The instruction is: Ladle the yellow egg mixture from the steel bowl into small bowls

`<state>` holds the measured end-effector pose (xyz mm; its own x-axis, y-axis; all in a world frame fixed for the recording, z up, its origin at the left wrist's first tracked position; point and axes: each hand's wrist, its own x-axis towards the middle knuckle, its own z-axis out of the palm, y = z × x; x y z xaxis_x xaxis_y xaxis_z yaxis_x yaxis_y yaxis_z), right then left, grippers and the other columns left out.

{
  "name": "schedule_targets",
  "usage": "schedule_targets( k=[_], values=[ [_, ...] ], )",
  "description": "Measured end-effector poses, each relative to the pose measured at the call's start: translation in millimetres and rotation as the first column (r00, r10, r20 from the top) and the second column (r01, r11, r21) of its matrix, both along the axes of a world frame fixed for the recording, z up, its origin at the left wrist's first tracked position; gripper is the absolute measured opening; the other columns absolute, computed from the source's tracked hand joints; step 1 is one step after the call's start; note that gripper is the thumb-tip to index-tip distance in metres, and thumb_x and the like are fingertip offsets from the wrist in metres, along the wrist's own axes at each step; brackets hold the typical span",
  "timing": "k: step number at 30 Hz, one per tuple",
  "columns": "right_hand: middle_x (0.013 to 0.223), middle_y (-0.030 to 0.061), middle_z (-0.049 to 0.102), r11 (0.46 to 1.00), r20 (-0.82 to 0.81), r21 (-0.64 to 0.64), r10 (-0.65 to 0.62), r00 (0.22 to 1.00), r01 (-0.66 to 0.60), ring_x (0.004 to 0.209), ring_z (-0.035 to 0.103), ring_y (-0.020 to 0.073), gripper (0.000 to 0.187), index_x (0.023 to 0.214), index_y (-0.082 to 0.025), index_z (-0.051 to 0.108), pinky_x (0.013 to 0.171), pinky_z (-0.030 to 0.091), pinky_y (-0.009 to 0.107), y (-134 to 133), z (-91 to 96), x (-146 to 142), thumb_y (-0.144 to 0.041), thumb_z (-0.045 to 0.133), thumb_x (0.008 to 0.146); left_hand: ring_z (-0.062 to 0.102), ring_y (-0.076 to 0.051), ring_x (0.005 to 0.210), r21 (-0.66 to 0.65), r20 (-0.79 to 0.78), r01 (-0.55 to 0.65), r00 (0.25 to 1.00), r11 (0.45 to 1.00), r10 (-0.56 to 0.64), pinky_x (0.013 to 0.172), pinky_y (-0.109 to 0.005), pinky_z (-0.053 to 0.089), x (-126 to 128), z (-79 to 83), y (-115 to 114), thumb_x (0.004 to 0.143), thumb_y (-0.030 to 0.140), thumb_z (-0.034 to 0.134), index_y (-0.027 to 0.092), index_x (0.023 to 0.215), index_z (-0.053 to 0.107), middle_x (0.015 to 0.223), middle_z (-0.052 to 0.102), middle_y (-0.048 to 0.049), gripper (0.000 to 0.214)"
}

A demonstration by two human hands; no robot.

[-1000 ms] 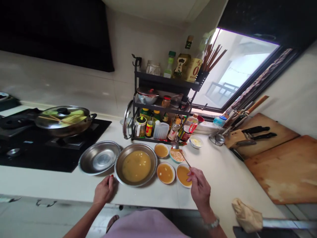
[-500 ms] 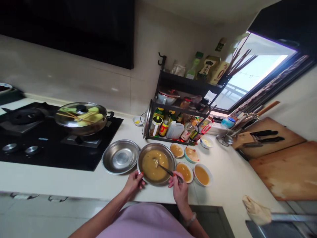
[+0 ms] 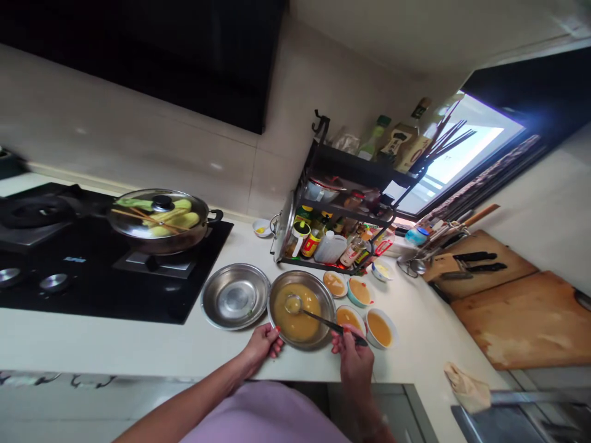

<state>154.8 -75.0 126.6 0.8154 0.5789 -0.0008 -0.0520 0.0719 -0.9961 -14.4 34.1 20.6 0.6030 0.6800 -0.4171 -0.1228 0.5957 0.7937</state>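
Note:
A steel basin (image 3: 325,289) of yellowish-brown soupy liquid stands on the counter in front of me. My left hand (image 3: 264,346) grips its near left rim, thumb on top. In my right hand (image 3: 354,354) is the dark handle of a ladle (image 3: 318,318); its round bowl sits in the liquid left of the basin's middle. Right of the basin are several small bowls of similar orange-brown liquid, among them a white bowl (image 3: 380,330) and a turquoise-edged bowl (image 3: 361,291). Touching or nearly touching the basin on its left is another steel basin (image 3: 234,296), with only small green bits in it.
On the black gas hob (image 3: 138,289) at left stands a glass-lidded pan (image 3: 159,223) with corn-like pieces inside. A black rack (image 3: 355,163) of bottles stands behind the bowls. Knives in a block (image 3: 446,266) and cutting boards (image 3: 521,314) lean at right, near a cloth (image 3: 466,387).
The ladle's handle has swung lower to the right, with my right hand farther right and its bowl plainer to see. The whole view has shifted and tilted slightly. My left hand stays on the rim.

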Motion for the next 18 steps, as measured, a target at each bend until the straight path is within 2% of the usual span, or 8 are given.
schedule_targets(
  k=[6, 11, 15, 18],
  values=[
    [0.063, 0.0030, 0.068, 0.995, 0.003, 0.024, 0.101, 0.995, -0.101, 0.051, 0.062, 0.0177, 0.038, 0.091, -0.018, 0.060, 0.042, 0.048, 0.027, 17.2, 10.7, -13.2, -0.046, 0.073, 0.070, 0.052, -0.008, 0.044, -0.011, -0.030, 0.015, 0.999, 1.000, -0.015, 0.043, -0.022, 0.036, 0.8, -0.7, 3.3, 0.066, 0.054, 0.072, 0.016, 0.071, 0.052, 0.059, 0.061, -0.0001, 0.044],
    [0.063, 0.0011, 0.067, 0.972, 0.028, 0.023, 0.232, 0.972, -0.232, 0.048, 0.060, 0.0146, 0.037, 0.095, -0.018, 0.060, 0.045, 0.049, 0.025, 44.2, 3.5, -39.3, -0.047, 0.070, 0.075, 0.052, -0.008, 0.043, -0.020, -0.033, 0.034, 0.999, 0.999, -0.035, 0.044, -0.022, 0.036, 0.5, 0.3, 5.5, 0.066, 0.054, 0.071, 0.015, 0.071, 0.053, 0.058, 0.062, -0.0007, 0.044],
    [0.062, 0.0011, 0.066, 0.930, 0.202, -0.011, 0.362, 0.910, -0.368, 0.046, 0.060, 0.0146, 0.029, 0.094, -0.018, 0.065, 0.048, 0.052, 0.027, 55.4, -4.3, -55.9, -0.045, 0.063, 0.082, 0.053, -0.009, 0.044, -0.016, -0.047, 0.044, 0.998, 0.999, -0.044, 0.043, -0.023, 0.035, 0.3, 0.1, 6.5, 0.065, 0.054, 0.072, 0.015, 0.069, 0.054, 0.058, 0.062, -0.0017, 0.043],
    [0.069, 0.0036, 0.067, 0.879, 0.400, -0.051, 0.452, 0.797, -0.473, 0.050, 0.061, 0.0154, 0.022, 0.095, -0.020, 0.071, 0.055, 0.054, 0.031, 51.7, -7.1, -59.5, -0.037, 0.059, 0.085, 0.054, -0.009, 0.044, -0.017, -0.044, 0.039, 0.998, 0.999, -0.040, 0.044, -0.023, 0.035, -0.4, 1.3, 6.8, 0.064, 0.053, 0.073, 0.015, 0.068, 0.053, 0.058, 0.063, -0.0023, 0.043]
  ],
)
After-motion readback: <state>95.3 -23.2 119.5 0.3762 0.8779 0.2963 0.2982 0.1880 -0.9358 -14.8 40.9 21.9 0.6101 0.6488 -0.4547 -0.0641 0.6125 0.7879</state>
